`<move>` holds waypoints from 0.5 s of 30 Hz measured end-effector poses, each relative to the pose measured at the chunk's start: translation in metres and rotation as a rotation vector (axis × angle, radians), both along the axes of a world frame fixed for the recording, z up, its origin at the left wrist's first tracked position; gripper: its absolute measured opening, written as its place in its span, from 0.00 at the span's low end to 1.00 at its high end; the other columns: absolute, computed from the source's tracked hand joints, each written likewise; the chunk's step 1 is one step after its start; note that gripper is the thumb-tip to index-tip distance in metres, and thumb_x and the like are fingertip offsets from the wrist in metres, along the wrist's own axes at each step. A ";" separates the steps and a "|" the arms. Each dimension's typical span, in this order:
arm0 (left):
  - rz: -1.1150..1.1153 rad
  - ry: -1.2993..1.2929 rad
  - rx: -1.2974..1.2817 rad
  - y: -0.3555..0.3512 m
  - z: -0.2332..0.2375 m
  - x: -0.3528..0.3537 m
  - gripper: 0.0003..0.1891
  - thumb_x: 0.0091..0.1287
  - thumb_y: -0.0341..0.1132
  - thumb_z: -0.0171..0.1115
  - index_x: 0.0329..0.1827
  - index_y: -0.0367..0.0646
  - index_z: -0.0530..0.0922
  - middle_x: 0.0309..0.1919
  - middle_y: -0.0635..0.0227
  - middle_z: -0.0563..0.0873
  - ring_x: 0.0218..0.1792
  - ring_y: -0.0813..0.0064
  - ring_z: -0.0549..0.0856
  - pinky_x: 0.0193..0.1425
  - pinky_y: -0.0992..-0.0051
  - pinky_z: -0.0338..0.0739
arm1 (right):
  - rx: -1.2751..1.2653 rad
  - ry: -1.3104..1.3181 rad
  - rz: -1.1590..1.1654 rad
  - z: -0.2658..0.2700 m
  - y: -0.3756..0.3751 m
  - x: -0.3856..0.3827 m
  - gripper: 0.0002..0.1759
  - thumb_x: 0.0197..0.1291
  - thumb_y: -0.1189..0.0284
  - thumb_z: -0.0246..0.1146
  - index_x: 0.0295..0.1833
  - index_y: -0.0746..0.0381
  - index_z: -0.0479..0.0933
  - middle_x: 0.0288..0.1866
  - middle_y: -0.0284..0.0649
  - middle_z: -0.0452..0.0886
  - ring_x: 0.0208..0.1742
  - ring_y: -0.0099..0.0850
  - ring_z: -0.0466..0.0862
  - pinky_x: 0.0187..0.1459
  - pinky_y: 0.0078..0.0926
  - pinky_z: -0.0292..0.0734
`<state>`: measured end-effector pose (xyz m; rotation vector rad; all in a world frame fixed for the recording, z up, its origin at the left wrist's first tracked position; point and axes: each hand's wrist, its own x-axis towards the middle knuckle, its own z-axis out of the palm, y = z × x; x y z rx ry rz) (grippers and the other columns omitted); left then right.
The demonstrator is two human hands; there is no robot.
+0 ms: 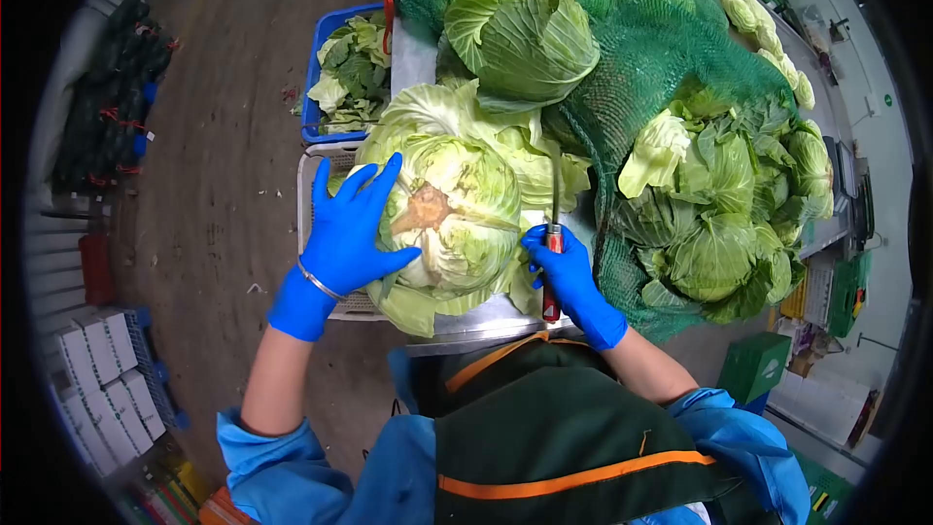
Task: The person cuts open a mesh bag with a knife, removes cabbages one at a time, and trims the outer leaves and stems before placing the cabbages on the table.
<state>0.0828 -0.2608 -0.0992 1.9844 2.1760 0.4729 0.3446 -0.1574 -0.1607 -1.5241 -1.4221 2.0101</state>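
Note:
A large cabbage (466, 196) lies with its brown cut stem end facing up, loose outer leaves spread around it. My left hand (355, 224), in a blue glove, rests on its left side with the fingers spread. In my gloved right hand (573, 277) is a knife (553, 243) with a red and black handle. Its narrow blade points away from me, just right of the cabbage. Behind sits another green cabbage (530, 44) on the netting.
Green mesh netting (632, 87) covers more cabbages, and a leafy pile (719, 224) stands at the right. Left of the metal table (476, 323) are a blue crate (313, 87) of leaves and a pale crate (305, 196). White boxes (107, 389) are stacked at the far left.

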 end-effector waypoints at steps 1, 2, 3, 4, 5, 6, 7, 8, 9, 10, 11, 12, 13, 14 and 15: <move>-0.049 -0.017 0.008 0.005 0.000 -0.004 0.47 0.45 0.51 0.68 0.69 0.43 0.59 0.51 0.60 0.77 0.56 0.64 0.74 0.71 0.50 0.42 | 0.030 0.026 -0.103 0.002 -0.001 -0.001 0.27 0.50 0.67 0.69 0.56 0.63 0.69 0.36 0.34 0.77 0.27 0.19 0.76 0.19 0.15 0.71; -0.104 0.044 0.032 0.010 0.002 -0.007 0.44 0.47 0.48 0.66 0.69 0.42 0.60 0.44 0.62 0.80 0.53 0.67 0.77 0.71 0.50 0.43 | 0.101 0.027 -0.011 0.004 -0.006 0.004 0.30 0.49 0.70 0.69 0.58 0.64 0.68 0.46 0.39 0.76 0.41 0.26 0.79 0.35 0.21 0.78; -0.107 0.046 0.037 0.014 -0.001 -0.009 0.44 0.47 0.48 0.66 0.69 0.42 0.60 0.44 0.62 0.80 0.53 0.67 0.77 0.71 0.50 0.43 | 0.529 0.106 0.109 -0.009 -0.014 0.000 0.42 0.45 0.69 0.72 0.65 0.64 0.60 0.59 0.45 0.69 0.59 0.34 0.72 0.57 0.30 0.70; -0.136 0.102 0.052 0.018 -0.006 -0.011 0.43 0.49 0.48 0.64 0.68 0.41 0.60 0.40 0.64 0.80 0.49 0.68 0.78 0.71 0.49 0.43 | 0.576 0.110 0.138 -0.017 -0.025 0.001 0.47 0.43 0.68 0.74 0.68 0.63 0.55 0.63 0.47 0.64 0.62 0.37 0.67 0.62 0.32 0.62; -0.164 0.159 0.066 0.023 -0.009 -0.014 0.42 0.50 0.48 0.63 0.68 0.41 0.59 0.36 0.65 0.80 0.45 0.69 0.79 0.71 0.47 0.43 | 0.622 0.114 0.168 -0.011 -0.035 -0.011 0.53 0.41 0.67 0.75 0.70 0.63 0.50 0.66 0.48 0.59 0.66 0.39 0.63 0.67 0.34 0.55; -0.156 0.139 0.182 0.028 -0.009 -0.016 0.37 0.53 0.44 0.62 0.67 0.42 0.63 0.30 0.66 0.79 0.39 0.71 0.80 0.70 0.50 0.47 | 0.669 0.046 0.183 -0.019 -0.040 -0.018 0.58 0.39 0.66 0.76 0.72 0.63 0.46 0.67 0.49 0.58 0.66 0.40 0.64 0.66 0.34 0.58; -0.156 0.143 0.186 0.032 -0.011 -0.022 0.37 0.53 0.44 0.62 0.67 0.42 0.63 0.30 0.66 0.79 0.39 0.71 0.80 0.70 0.50 0.47 | 0.673 0.049 0.181 -0.019 -0.041 -0.018 0.58 0.39 0.66 0.76 0.72 0.63 0.46 0.67 0.49 0.58 0.66 0.40 0.64 0.66 0.34 0.58; -0.006 0.106 0.311 0.039 -0.015 -0.031 0.34 0.53 0.42 0.62 0.65 0.42 0.65 0.29 0.66 0.79 0.37 0.70 0.80 0.69 0.53 0.50 | 0.633 0.012 0.180 -0.019 -0.040 -0.018 0.57 0.40 0.67 0.76 0.72 0.63 0.46 0.68 0.49 0.58 0.67 0.40 0.63 0.66 0.34 0.59; 0.142 0.063 0.435 0.047 -0.016 -0.038 0.31 0.54 0.39 0.62 0.63 0.43 0.68 0.28 0.65 0.78 0.35 0.70 0.80 0.68 0.56 0.53 | 0.591 -0.030 0.176 -0.020 -0.040 -0.018 0.56 0.40 0.68 0.76 0.71 0.64 0.47 0.68 0.49 0.58 0.68 0.40 0.62 0.66 0.35 0.59; 0.262 -0.038 0.519 0.058 -0.016 -0.044 0.25 0.56 0.37 0.63 0.57 0.40 0.74 0.28 0.64 0.80 0.31 0.68 0.79 0.60 0.62 0.65 | 0.597 -0.012 0.165 -0.024 -0.042 -0.017 0.57 0.40 0.67 0.76 0.71 0.63 0.47 0.68 0.49 0.58 0.68 0.40 0.62 0.66 0.36 0.59; 0.418 -0.337 0.543 0.068 -0.032 -0.056 0.23 0.56 0.39 0.64 0.55 0.39 0.75 0.29 0.62 0.81 0.32 0.66 0.80 0.56 0.64 0.69 | 0.600 -0.018 0.168 -0.025 -0.043 -0.015 0.57 0.40 0.67 0.76 0.71 0.63 0.47 0.68 0.49 0.58 0.68 0.40 0.62 0.66 0.36 0.59; 0.572 -0.636 0.559 0.072 -0.062 -0.072 0.22 0.57 0.40 0.64 0.53 0.37 0.76 0.30 0.60 0.82 0.33 0.64 0.81 0.51 0.66 0.73 | 0.655 -0.042 0.163 -0.025 -0.045 -0.014 0.53 0.42 0.69 0.74 0.71 0.63 0.49 0.67 0.48 0.60 0.66 0.39 0.64 0.65 0.34 0.61; 0.626 -0.582 0.409 0.065 -0.103 -0.094 0.22 0.59 0.39 0.64 0.52 0.36 0.76 0.35 0.59 0.83 0.35 0.70 0.81 0.48 0.69 0.74 | 0.710 -0.062 0.162 -0.025 -0.047 -0.013 0.50 0.44 0.71 0.73 0.70 0.63 0.52 0.65 0.47 0.62 0.65 0.38 0.66 0.63 0.33 0.62; 0.676 -0.524 0.260 0.055 -0.145 -0.119 0.21 0.60 0.39 0.63 0.52 0.34 0.76 0.39 0.58 0.84 0.37 0.75 0.81 0.44 0.72 0.75 | 0.715 -0.057 0.169 -0.026 -0.046 -0.010 0.50 0.44 0.71 0.73 0.70 0.63 0.52 0.65 0.47 0.62 0.65 0.38 0.66 0.63 0.33 0.62; 0.669 -0.568 0.175 0.036 -0.178 -0.137 0.21 0.60 0.39 0.63 0.51 0.33 0.77 0.39 0.57 0.84 0.39 0.72 0.82 0.45 0.71 0.75 | 0.587 -0.077 0.110 -0.027 -0.044 -0.003 0.44 0.44 0.73 0.71 0.68 0.63 0.57 0.62 0.46 0.66 0.62 0.38 0.69 0.61 0.32 0.65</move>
